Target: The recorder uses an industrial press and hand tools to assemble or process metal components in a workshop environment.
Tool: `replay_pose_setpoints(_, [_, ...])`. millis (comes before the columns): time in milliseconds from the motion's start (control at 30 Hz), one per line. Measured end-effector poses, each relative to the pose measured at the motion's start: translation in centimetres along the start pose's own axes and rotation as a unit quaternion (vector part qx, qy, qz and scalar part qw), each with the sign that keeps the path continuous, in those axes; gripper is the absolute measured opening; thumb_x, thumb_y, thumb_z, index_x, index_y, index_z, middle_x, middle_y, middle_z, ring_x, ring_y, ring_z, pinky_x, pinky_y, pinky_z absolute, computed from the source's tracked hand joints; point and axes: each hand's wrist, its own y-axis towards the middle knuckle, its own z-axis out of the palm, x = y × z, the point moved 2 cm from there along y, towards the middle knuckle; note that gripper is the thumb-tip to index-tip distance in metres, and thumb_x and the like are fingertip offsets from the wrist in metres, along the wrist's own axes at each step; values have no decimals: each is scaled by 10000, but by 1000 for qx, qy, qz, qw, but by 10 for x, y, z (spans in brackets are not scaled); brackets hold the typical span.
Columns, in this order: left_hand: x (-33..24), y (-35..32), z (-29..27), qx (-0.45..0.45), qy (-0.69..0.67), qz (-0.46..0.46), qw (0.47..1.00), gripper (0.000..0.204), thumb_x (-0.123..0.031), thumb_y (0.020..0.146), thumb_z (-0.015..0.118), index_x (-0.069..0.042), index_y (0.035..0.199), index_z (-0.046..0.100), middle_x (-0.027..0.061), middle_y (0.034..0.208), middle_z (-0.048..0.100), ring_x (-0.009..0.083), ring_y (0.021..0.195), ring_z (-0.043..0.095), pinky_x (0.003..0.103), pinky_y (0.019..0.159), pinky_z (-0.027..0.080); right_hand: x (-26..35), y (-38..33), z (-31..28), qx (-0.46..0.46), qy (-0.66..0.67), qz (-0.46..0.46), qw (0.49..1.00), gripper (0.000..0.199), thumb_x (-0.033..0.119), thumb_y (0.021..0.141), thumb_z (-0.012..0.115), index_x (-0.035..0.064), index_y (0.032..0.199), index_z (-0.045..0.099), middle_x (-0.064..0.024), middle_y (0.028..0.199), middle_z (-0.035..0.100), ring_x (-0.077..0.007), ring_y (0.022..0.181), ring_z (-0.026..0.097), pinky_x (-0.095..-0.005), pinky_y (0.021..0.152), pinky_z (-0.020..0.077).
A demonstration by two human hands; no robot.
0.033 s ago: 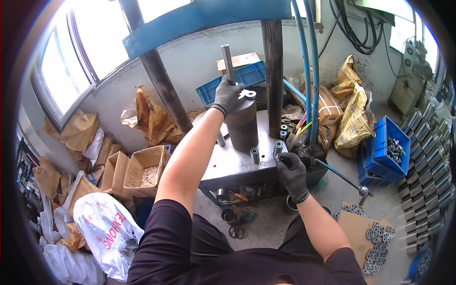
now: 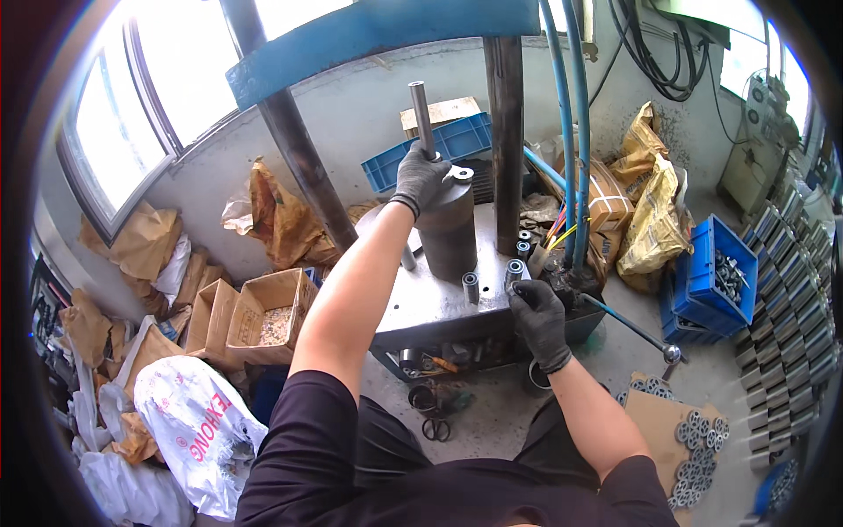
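Note:
My left hand, in a dark knit glove, is closed around a metal tube. The tube stands nearly upright, its lower end hidden by the hand. Just right of those fingers, a flat ring-ended metal piece lies on top of a thick dark cylinder. That cylinder rests on the steel press table. At the table's right front, my gloved right hand has its fingers curled in; whatever they hold, if anything, is hidden. Close to it stand short metal sleeves and another sleeve.
The press's dark columns and blue crossbeam frame the work. A lever with a ball end sticks out right. Blue crates and stacked metal tubes are farther right; cartons and sacks lie left.
The bright white patch beside my left fingertips has shrunk. Both arms have hardly moved, and the tube stays in my left hand.

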Motion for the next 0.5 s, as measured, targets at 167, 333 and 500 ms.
replay_pose_setpoints(167, [1,10,7,-33,12,30,999,258,-161,912,751,-58,1110,622,173,931,737,342,899,737,427,833,586,55,69,17,25,-139,-117,983,192,120,944,761,32,1107,709,-62,858,710,-139,772,668,-319,743,556])
replay_pose_setpoints(333, [-13,-4,20,-57,44,25,997,359,-59,883,755,-28,1229,662,110,894,740,182,758,706,333,714,585,77,160,52,-14,-193,-237,952,206,147,949,728,82,1144,737,-173,986,740,-297,848,723,-393,803,578])
replay_pose_setpoints(500, [-16,-10,40,-46,8,14,999,334,-67,889,762,-30,1206,662,115,896,741,185,764,719,334,730,591,57,215,67,18,-415,-290,862,255,232,991,650,144,1209,749,-154,1190,742,-378,1093,700,-476,996,555])
